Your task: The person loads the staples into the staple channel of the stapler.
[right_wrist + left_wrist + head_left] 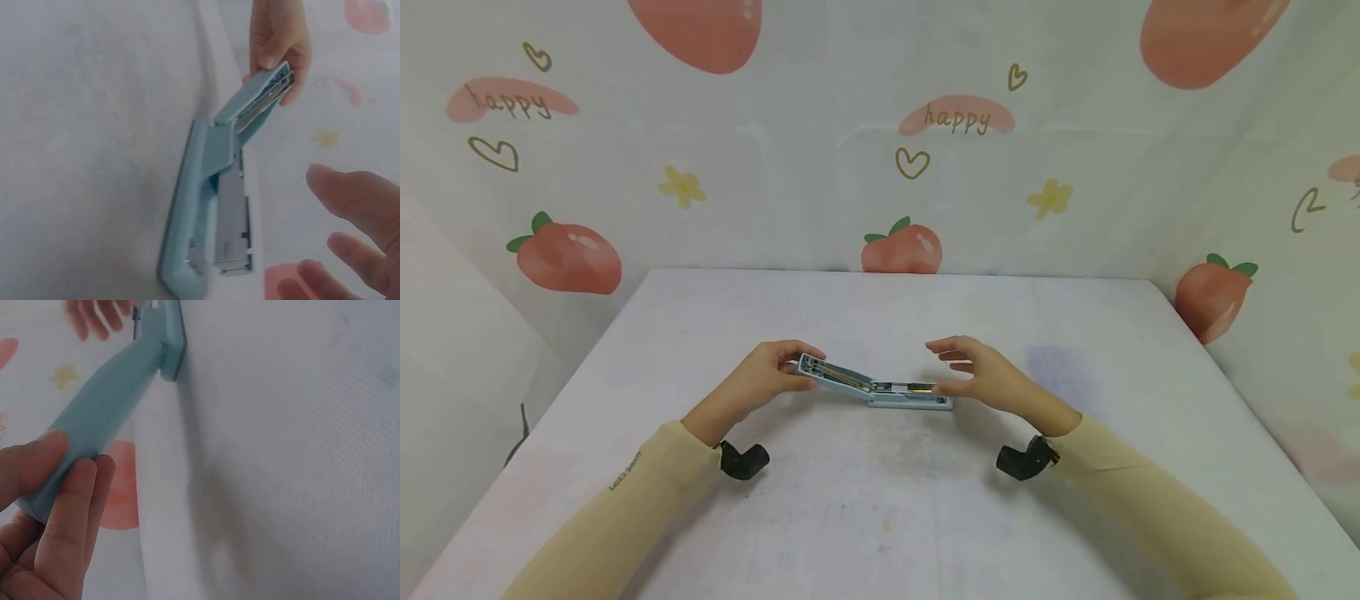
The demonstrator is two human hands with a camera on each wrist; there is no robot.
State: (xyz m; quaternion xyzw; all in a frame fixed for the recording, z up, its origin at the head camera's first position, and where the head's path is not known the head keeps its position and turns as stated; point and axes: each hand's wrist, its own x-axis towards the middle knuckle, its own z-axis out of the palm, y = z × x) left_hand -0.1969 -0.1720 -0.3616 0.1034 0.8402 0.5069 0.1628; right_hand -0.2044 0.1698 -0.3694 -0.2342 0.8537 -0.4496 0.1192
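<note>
A light blue stapler (910, 403) is folded wide open over the white table, its hinge in the middle and its metal parts facing up. My left hand (767, 371) grips the end of the top arm, which slants up to the left. In the left wrist view, the thumb and fingers pinch that blue arm (106, 394) from both sides. My right hand (992, 379) hovers by the right end of the base, thumb and fingers apart. The right wrist view shows a gap between these fingers and the base (178, 231). A metal magazine (232, 219) lies along the base.
The white table (880, 508) stretches around both hands, with a faint bluish patch (1063, 375) on the right. Behind it hangs a white cloth (805, 167) printed with peaches, hearts and flowers. A black wrist camera (745, 461) juts inward from the left sleeve, another (1026, 460) from the right.
</note>
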